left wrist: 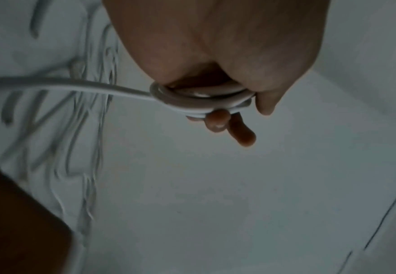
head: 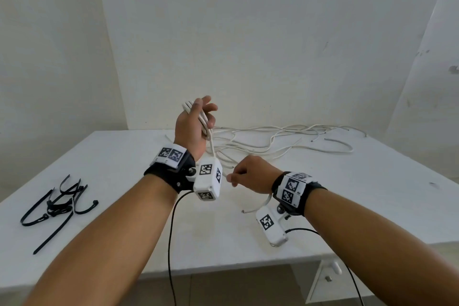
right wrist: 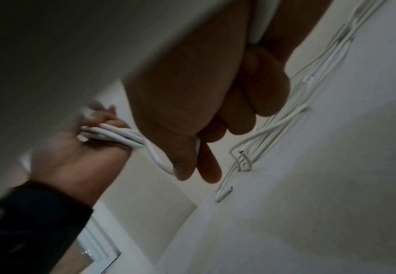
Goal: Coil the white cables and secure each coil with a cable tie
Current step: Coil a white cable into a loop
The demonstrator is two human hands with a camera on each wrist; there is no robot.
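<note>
My left hand point(head: 198, 122) is raised above the table and holds a small coil of white cable point(head: 202, 119) wound around its fingers; the left wrist view shows those loops point(left wrist: 199, 98) wrapped in my grip. From the coil a strand point(head: 211, 143) runs down to my right hand point(head: 244, 176), which pinches it lower and to the right, thumb against curled fingers point(right wrist: 206, 163). The cable's free end point(head: 258, 207) trails under my right wrist. More loose white cables point(head: 285, 141) lie tangled on the table behind both hands.
A pile of black cable ties point(head: 59, 204) lies on the white table point(head: 124, 169) at the left. The wall stands close behind. A drawer front with a knob point(head: 327, 278) sits under the table's front right edge.
</note>
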